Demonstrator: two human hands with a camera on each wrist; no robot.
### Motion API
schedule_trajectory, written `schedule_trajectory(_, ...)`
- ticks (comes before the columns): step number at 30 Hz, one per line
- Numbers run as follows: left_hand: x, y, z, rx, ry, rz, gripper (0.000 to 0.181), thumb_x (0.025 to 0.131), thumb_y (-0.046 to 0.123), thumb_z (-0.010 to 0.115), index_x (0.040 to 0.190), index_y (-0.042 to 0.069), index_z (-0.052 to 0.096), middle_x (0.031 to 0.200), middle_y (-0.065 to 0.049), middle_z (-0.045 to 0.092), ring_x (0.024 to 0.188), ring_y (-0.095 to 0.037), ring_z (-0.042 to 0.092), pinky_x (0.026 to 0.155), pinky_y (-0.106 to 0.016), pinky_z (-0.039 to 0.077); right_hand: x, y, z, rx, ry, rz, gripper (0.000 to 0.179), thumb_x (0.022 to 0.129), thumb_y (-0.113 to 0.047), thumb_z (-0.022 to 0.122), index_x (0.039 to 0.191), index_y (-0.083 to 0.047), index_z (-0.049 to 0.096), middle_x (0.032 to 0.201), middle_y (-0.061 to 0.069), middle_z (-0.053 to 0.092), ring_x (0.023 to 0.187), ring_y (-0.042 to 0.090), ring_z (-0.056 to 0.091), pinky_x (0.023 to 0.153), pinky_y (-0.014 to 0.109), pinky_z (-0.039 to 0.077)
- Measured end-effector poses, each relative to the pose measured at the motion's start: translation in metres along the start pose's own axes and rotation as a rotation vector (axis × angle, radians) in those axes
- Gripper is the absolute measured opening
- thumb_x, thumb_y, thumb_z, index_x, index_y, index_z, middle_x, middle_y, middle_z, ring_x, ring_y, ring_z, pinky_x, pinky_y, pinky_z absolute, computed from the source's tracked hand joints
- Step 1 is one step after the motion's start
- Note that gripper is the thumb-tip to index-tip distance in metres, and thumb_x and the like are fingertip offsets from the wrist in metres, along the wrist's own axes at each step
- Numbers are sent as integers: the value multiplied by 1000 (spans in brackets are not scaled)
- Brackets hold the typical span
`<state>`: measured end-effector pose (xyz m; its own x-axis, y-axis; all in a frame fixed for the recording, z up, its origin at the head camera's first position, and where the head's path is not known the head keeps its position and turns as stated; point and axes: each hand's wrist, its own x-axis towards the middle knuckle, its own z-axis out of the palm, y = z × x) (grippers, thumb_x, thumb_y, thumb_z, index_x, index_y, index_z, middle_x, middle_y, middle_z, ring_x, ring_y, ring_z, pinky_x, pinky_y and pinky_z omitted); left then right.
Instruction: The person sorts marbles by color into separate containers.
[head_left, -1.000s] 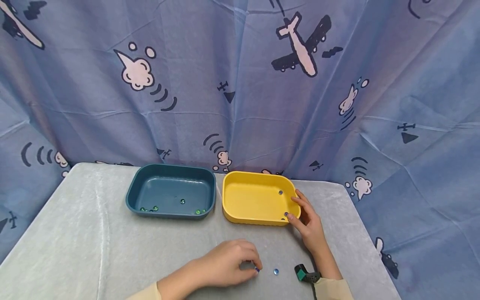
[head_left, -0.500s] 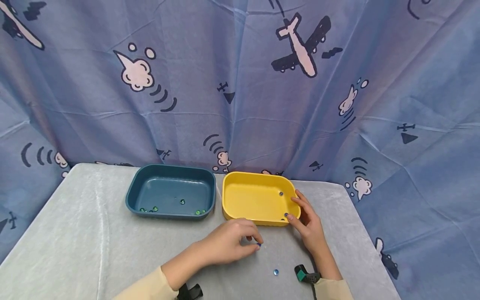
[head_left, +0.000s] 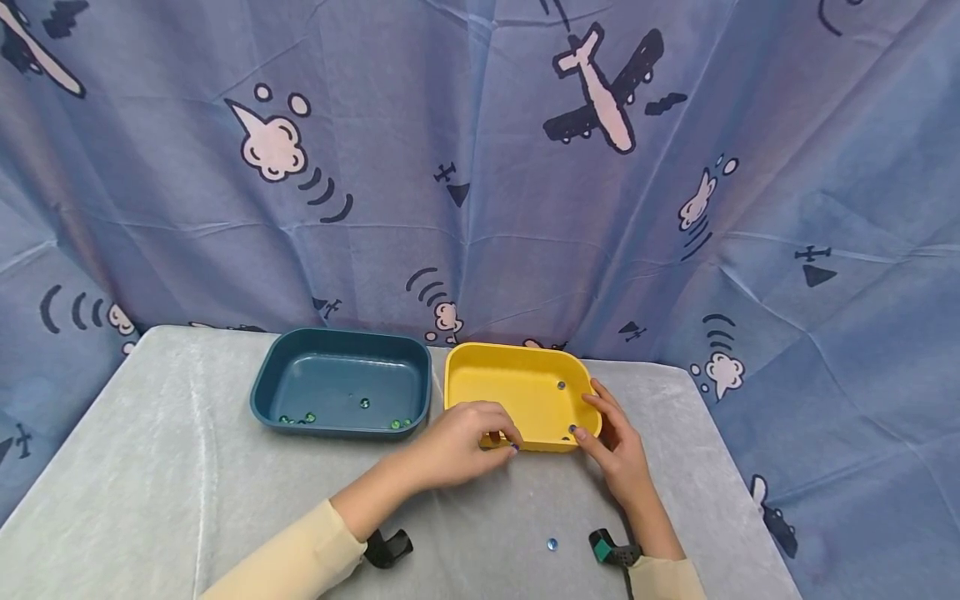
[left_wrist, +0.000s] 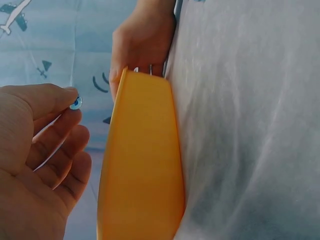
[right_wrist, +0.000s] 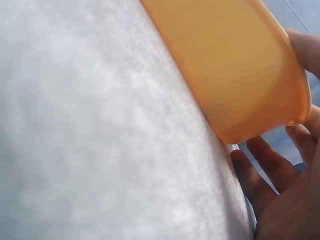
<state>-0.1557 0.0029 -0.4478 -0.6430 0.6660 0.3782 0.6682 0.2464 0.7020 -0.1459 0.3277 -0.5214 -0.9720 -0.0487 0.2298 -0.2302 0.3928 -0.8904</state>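
Observation:
Between thumb and index fingertip, my left hand pinches a small clear-and-blue glass marble. That hand is over the front edge of the yellow tray, its remaining fingers loosely bent. At the tray's right front corner, my right hand grips the rim, thumb over the front edge and fingers along the right wall. Inside the yellow tray, one blue marble lies toward the right, and others sit near the right thumb. Another blue marble rests on the cloth in front.
Left of the yellow tray stands a dark teal tray with several green marbles in it. A pale grey cloth covers the table. Behind hangs a blue curtain printed with planes. Black straps with camera mounts are on both wrists.
My left hand has lifted the marble from the cloth and carried it away from me to the yellow tray's front rim. The right hand has stayed at the tray's corner.

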Motion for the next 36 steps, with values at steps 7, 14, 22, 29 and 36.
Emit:
schedule_trajectory(7,7,-9,-5,-47,26,-74,8,100,9,80,107,12,83,103,5,76,96,-14,67,87,-26,60,0,-1,0,5,1,-1,52,103,-6,74,153,-6,60,177,0,32,161,25,35,117,12,37)
schedule_trajectory(14,15,-18,-10,-27,76,-117,8,101,11,80,108,13,82,103,5,77,96,-16,67,86,-31,61,1,1,-1,7,1,-9,52,103,-5,74,153,-4,59,177,1,32,161,22,35,118,13,37)
schedule_trajectory(22,21,-28,-20,-47,145,-160,8,101,11,80,108,12,83,102,5,76,95,-17,68,84,-35,62,1,0,1,1,-6,-5,52,104,-7,74,153,-5,59,178,1,32,162,25,33,118,12,36)
schedule_trajectory(29,26,-33,-28,-44,192,-195,7,100,13,81,107,13,83,101,5,75,94,-16,67,81,-29,60,1,0,0,-6,-4,-13,52,104,-7,74,153,-4,58,177,0,32,162,24,34,118,12,36)
schedule_trajectory(36,28,-36,-28,-51,203,-197,8,101,13,81,108,13,84,103,4,77,92,-14,67,79,-28,60,0,1,0,12,1,-13,52,103,-6,74,153,-2,59,177,1,33,161,26,34,117,12,37)
